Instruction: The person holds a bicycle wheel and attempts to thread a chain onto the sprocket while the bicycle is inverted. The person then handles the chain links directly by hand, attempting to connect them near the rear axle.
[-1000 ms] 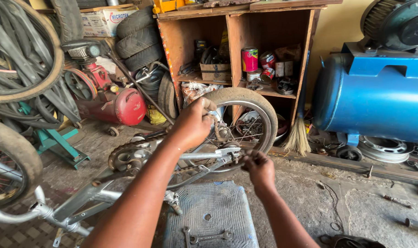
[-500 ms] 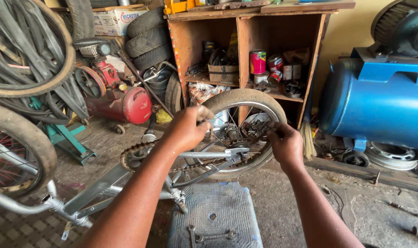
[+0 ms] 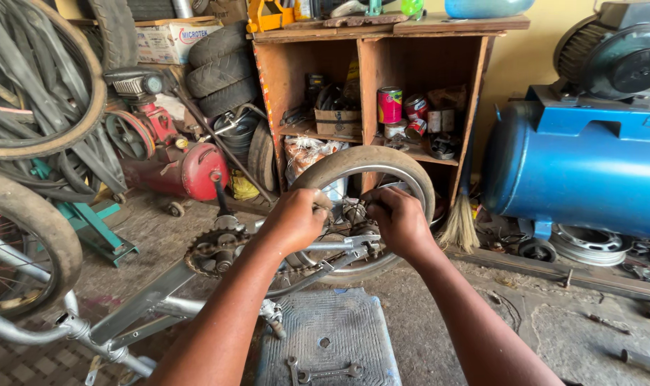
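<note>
A silver bicycle frame (image 3: 148,299) lies upturned on the workshop floor, its small rear wheel (image 3: 371,161) standing in front of me. My left hand (image 3: 295,219) is curled on the wheel's left side near the axle. My right hand (image 3: 399,221) is closed on the hub area from the right. Both sets of fingers are hidden behind the knuckles, so what they pinch is unclear. The toothed chainring (image 3: 212,251) with its chain sits left of my left forearm.
A grey metal stool top (image 3: 339,325) below my arms carries two wrenches (image 3: 325,372). Behind the wheel stands a wooden shelf (image 3: 364,78) with cans. A blue tank (image 3: 582,171) is right, a red compressor (image 3: 189,168) and tyres left, another wheel (image 3: 32,236) far left.
My right hand rose from low beside the wheel to the hub. My left hand came down from the tyre's top to the axle area. The camera moved closer.
</note>
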